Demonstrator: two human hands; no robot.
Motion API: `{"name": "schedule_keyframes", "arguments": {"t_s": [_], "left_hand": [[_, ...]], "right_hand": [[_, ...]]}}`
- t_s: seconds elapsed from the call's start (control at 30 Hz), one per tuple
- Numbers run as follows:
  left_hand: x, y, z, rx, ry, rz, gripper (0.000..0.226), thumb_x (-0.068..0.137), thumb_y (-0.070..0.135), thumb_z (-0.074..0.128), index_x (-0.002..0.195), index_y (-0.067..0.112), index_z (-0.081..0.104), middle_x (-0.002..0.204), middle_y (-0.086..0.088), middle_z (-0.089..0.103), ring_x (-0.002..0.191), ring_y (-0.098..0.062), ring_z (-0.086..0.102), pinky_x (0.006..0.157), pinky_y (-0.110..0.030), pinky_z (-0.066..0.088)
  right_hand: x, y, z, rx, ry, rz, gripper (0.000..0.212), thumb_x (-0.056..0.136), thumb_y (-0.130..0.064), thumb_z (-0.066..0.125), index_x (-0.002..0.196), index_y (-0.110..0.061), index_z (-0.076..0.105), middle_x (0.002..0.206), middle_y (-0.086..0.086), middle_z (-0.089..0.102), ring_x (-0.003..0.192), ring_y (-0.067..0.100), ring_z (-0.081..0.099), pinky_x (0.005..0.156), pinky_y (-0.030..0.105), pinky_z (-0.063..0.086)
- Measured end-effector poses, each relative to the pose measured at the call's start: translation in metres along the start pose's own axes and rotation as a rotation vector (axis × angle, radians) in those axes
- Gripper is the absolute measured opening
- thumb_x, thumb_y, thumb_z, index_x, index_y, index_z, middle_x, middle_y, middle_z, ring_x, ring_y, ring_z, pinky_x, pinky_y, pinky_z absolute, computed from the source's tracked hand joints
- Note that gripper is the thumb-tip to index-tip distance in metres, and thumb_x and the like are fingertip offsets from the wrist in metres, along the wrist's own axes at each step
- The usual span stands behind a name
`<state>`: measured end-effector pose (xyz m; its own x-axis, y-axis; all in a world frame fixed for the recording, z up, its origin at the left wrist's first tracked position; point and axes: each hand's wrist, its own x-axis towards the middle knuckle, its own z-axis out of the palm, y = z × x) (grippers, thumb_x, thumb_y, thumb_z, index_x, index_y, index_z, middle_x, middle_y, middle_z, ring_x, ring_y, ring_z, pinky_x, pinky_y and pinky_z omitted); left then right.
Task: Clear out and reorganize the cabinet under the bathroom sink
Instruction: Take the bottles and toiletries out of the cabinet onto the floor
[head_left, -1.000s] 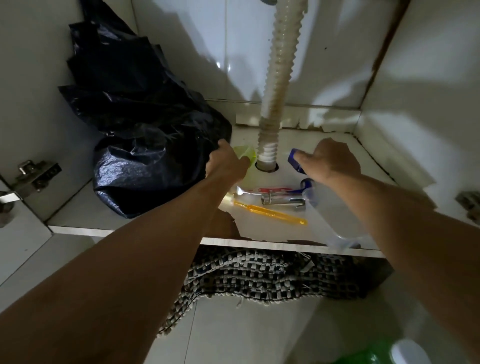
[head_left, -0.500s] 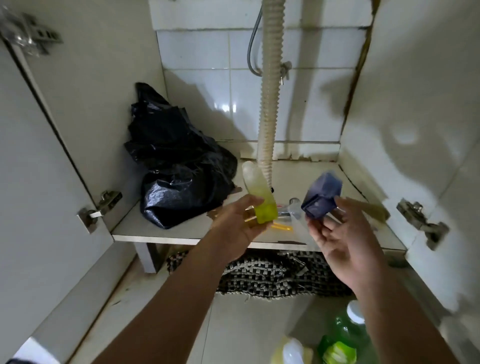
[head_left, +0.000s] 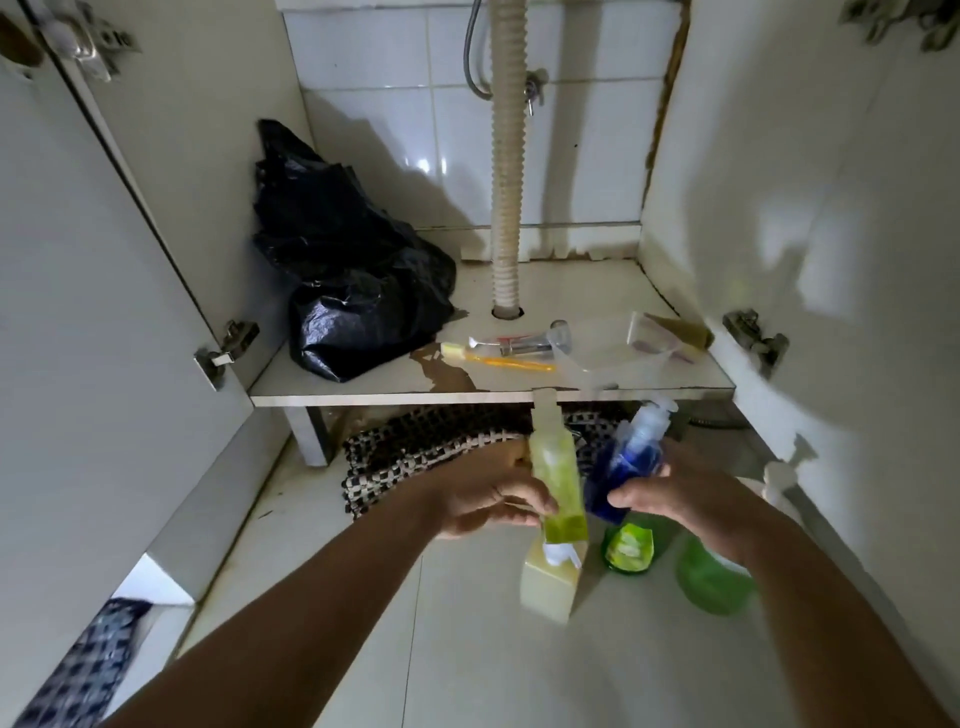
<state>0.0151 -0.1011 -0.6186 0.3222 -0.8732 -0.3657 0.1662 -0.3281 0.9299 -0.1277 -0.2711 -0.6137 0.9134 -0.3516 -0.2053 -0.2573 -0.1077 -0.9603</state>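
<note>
in the lower middle of the frame our left hand holds the yellow-green bottle with the fingers curled around its lower half, and our right hand pinches the blue pump bottle at its body. both are out of the cabinet, above the floor, over other bottles that stand there. we judge both bottles are light, stiff plastic and maybe a little slippery, so the body is the good place to hold, not the pump head, which can come loose. on the cabinet shelf remain the black plastic bag, soft and loose, better to take it at the gathered top, and the orange toothbrush.
</note>
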Motion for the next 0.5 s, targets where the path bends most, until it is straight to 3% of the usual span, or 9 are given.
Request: {"name": "schedule_keyframes", "arguments": {"t_s": [0.1, 0.13, 0.23, 0.33, 0.4, 0.5], "left_hand": [[0.002, -0.01, 0.013, 0.16, -0.051, -0.107, 0.062, 0.068, -0.006, 0.073, 0.125, 0.003, 0.048, 0.124, -0.017, 0.056, 0.111, -0.027, 0.061, 0.092, -0.034, 0.053], [0.002, -0.014, 0.021, 0.186, -0.07, -0.128, 0.06, 0.07, -0.007, 0.073, 0.123, 0.006, 0.049, 0.124, -0.017, 0.055, 0.113, -0.029, 0.06, 0.097, -0.037, 0.051], [0.008, -0.034, 0.049, 0.264, -0.06, -0.161, 0.038, 0.075, -0.009, 0.07, 0.09, 0.02, 0.05, 0.092, -0.002, 0.054, 0.089, -0.016, 0.058, 0.101, -0.039, 0.049], [0.017, -0.07, 0.071, 0.356, 0.003, -0.179, 0.041, 0.073, 0.001, 0.075, 0.079, 0.023, 0.041, 0.079, 0.002, 0.044, 0.073, -0.01, 0.048, 0.079, -0.03, 0.052], [0.022, -0.097, 0.08, 0.465, 0.022, -0.208, 0.041, 0.071, 0.011, 0.078, 0.082, 0.021, 0.039, 0.076, 0.004, 0.042, 0.068, -0.009, 0.041, 0.062, -0.022, 0.042], [0.026, -0.136, 0.089, 0.58, 0.036, -0.285, 0.049, 0.066, 0.024, 0.08, 0.095, 0.017, 0.041, 0.087, 0.0, 0.045, 0.079, -0.016, 0.044, 0.062, -0.027, 0.04]], "right_hand": [[-0.003, 0.018, -0.009, -0.187, -0.08, 0.103, 0.046, 0.052, -0.013, 0.075, 0.097, -0.011, 0.068, 0.091, 0.007, 0.074, 0.089, 0.021, 0.069, 0.076, 0.026, 0.053], [-0.002, 0.027, -0.01, -0.253, -0.11, 0.143, 0.044, 0.052, -0.012, 0.077, 0.096, -0.011, 0.067, 0.09, 0.009, 0.073, 0.089, 0.023, 0.068, 0.079, 0.029, 0.054], [0.002, 0.061, -0.009, -0.328, -0.113, 0.238, 0.038, 0.052, -0.006, 0.077, 0.089, -0.01, 0.068, 0.083, 0.007, 0.069, 0.082, 0.021, 0.065, 0.076, 0.032, 0.055], [0.005, 0.106, 0.0, -0.333, -0.066, 0.336, 0.043, 0.051, -0.013, 0.075, 0.093, -0.011, 0.069, 0.089, 0.012, 0.071, 0.087, 0.024, 0.066, 0.083, 0.041, 0.056], [0.002, 0.138, 0.008, -0.337, 0.008, 0.365, 0.026, 0.049, -0.018, 0.07, 0.075, -0.014, 0.067, 0.075, 0.006, 0.069, 0.08, 0.022, 0.064, 0.076, 0.037, 0.056], [-0.007, 0.176, 0.023, -0.255, 0.176, 0.388, 0.016, 0.059, -0.01, 0.072, 0.06, -0.018, 0.059, 0.063, -0.005, 0.059, 0.073, 0.019, 0.057, 0.064, 0.03, 0.047]]}}
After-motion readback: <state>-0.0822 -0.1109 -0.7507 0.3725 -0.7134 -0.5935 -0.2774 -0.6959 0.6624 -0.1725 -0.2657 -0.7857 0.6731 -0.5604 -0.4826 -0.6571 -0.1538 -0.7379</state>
